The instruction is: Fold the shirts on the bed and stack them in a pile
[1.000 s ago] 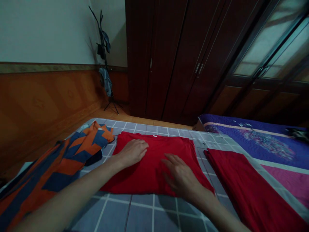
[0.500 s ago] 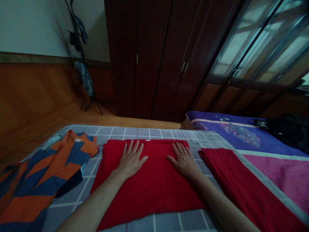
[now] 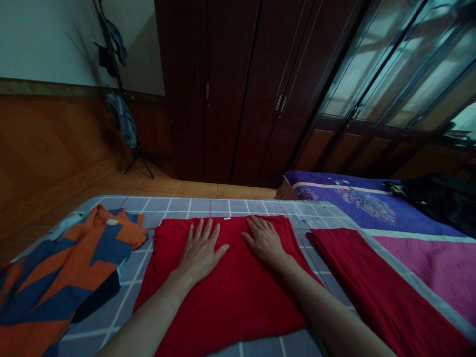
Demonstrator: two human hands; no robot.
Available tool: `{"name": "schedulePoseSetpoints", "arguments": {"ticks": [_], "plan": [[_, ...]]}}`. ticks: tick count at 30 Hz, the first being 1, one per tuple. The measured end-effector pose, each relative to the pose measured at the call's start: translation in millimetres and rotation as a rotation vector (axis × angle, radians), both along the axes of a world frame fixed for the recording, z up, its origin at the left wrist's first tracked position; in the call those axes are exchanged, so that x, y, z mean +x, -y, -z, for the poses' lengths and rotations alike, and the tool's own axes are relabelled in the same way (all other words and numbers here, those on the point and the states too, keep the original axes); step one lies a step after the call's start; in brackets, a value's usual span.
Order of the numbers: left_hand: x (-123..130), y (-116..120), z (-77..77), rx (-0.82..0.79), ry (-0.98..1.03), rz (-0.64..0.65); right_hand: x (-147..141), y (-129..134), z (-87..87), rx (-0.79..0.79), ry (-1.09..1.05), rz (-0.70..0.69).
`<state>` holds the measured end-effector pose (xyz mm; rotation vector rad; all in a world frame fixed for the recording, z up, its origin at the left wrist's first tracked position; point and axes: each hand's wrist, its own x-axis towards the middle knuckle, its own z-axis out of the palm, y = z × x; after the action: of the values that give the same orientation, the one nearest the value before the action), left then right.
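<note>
A red garment (image 3: 238, 287), laid out flat with a small white tag at its far edge, covers the middle of the grey checked cloth (image 3: 130, 292). Flat on its left part rests my left hand (image 3: 201, 250), fingers spread and thumb out. My right hand (image 3: 263, 239) lies on the garment's upper right, close to the far edge, with its fingers stretched out. To the right is a folded red cloth (image 3: 372, 277). An orange and blue garment (image 3: 78, 267) lies loosely on the left side.
Behind the checked surface stands a dark wooden wardrobe (image 3: 223, 99). A rack with hanging clothes (image 3: 121, 116) is at the back left. A purple and pink bedspread (image 3: 420, 258) spreads out on the right, bearing a black heap (image 3: 435, 198). Glass-paned doors (image 3: 372, 69) are beyond.
My right hand has slid left across the red garment, towards my left hand. My left hand stays nearly in place. The view has shifted slightly.
</note>
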<state>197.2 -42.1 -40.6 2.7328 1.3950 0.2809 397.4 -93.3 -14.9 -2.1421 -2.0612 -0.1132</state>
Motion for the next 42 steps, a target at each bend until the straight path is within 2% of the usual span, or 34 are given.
{"name": "schedulePoseSetpoints", "arguments": {"ticks": [4, 7, 11, 18, 22, 27, 33, 38, 42], "plan": [[-1, -1, 3.6, 0.015, 0.017, 0.018, 18, -5, 6.6, 0.055, -0.012, 0.075], [-1, -2, 6.2, 0.038, 0.034, 0.023, 21, 0, 4.8, 0.094, -0.034, 0.1], [-1, -2, 6.4, 0.041, 0.038, 0.017, 24, 0, -0.2, 0.086, -0.062, 0.202], [0, -1, 3.4, 0.009, 0.032, 0.009, 49, -33, -22.6, -0.034, -0.074, 0.407], [0, -1, 0.5, -0.003, 0.027, 0.004, 51, -50, -31.2, -0.074, -0.06, 0.46], [0, 0, -1.9, -0.008, 0.019, 0.008, 47, -50, -24.4, -0.09, -0.081, 0.43], [0, -1, 1.5, 0.009, 0.021, 0.008, 50, -47, -13.4, -0.036, -0.104, 0.401], [-1, -2, 6.3, 0.032, 0.035, 0.014, 48, -46, -4.0, 0.034, -0.064, 0.423], [-2, 0, 0.6, 0.088, 0.066, 0.018, 46, -45, -0.1, 0.062, -0.018, 0.465]]}}
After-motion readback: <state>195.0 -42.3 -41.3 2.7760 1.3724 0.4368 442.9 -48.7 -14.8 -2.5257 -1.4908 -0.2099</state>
